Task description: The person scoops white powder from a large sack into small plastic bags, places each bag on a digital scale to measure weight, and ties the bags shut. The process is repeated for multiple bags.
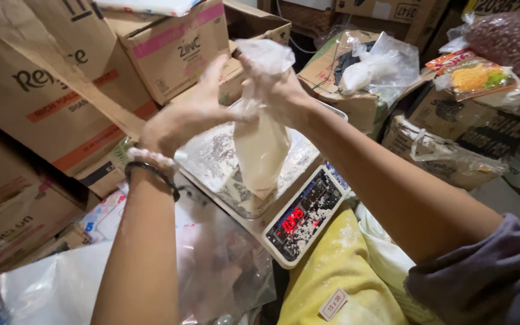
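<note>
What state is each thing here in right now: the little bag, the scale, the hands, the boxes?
Small clear bag: filled with white powder, held up above the scale, neck gathered.
Left hand: closed on the bag's neck.
Right hand: gripping the bag's top.
Scale: switched on, red digits lit, dusted with powder.
Cardboard boxes: stacked, shut.
Yellow sack: lying beside the scale.

Brown cardboard boxes [43,90] stack left; the scale's red-lit screen [293,219] sits centre.
</note>
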